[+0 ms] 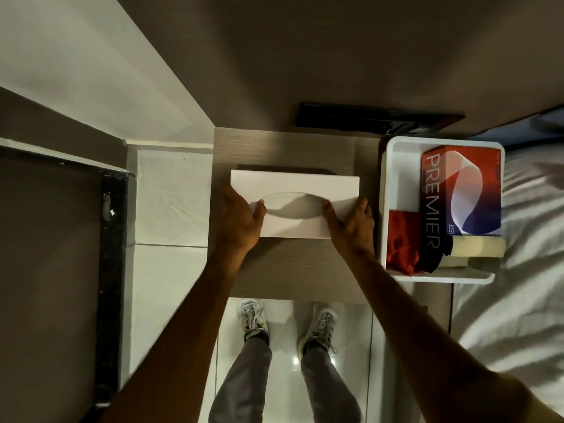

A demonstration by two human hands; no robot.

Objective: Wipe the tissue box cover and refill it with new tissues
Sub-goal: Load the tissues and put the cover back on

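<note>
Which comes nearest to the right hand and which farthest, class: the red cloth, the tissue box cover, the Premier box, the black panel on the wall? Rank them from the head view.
1. Tissue box cover: held under the right hand.
2. Red cloth: just right of it, in the white tray.
3. Premier box: further right, same tray.
4. Black panel: up on the wall behind.

A plain white rectangular tissue box cover [300, 190] lies flat on a wooden bedside surface, its oval dispensing slot facing up and showing no tissue. Just to its right, a red, white and blue Premier tissue box [460, 193] lies in a white tray.
</note>
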